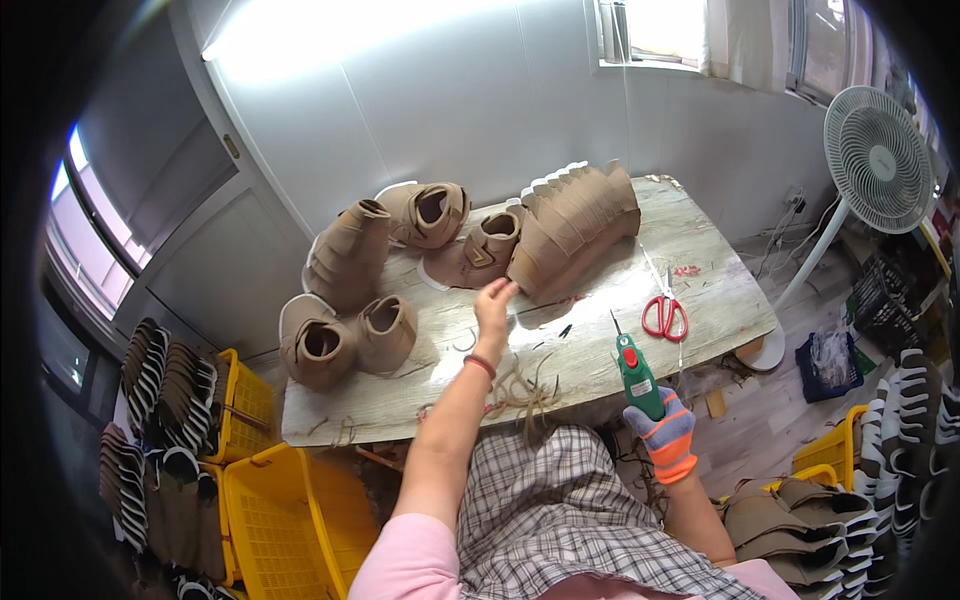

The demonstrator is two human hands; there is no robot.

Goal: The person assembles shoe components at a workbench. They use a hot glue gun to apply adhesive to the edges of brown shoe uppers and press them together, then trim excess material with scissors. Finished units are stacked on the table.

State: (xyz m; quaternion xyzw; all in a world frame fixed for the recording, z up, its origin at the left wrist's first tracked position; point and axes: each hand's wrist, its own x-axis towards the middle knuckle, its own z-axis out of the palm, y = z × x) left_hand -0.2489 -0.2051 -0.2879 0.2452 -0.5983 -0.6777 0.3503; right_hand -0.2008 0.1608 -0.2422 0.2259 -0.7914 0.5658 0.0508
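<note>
My bare left hand (496,304) touches or pinches the near end of a row of nested tan shoe uppers (577,225) on the table; what its fingertips grip is hard to tell. Beside them stands a single tan upper (491,251) with a strap. My right hand (664,435), in a grey and orange glove, holds a green electric hand tool (636,375) with a red button and a thin pointed tip, above the table's near edge. Red-handled scissors (664,315) lie beyond the tool. More tan uppers (349,255) stand at the left of the table.
Cord scraps (529,390) lie at the wooden table's (720,300) near edge. Yellow crates (270,517) and stacked uppers (180,390) stand at the left. More stacked uppers (795,525) are at the lower right. A white fan (881,161) and a blue basket (829,367) stand right of the table.
</note>
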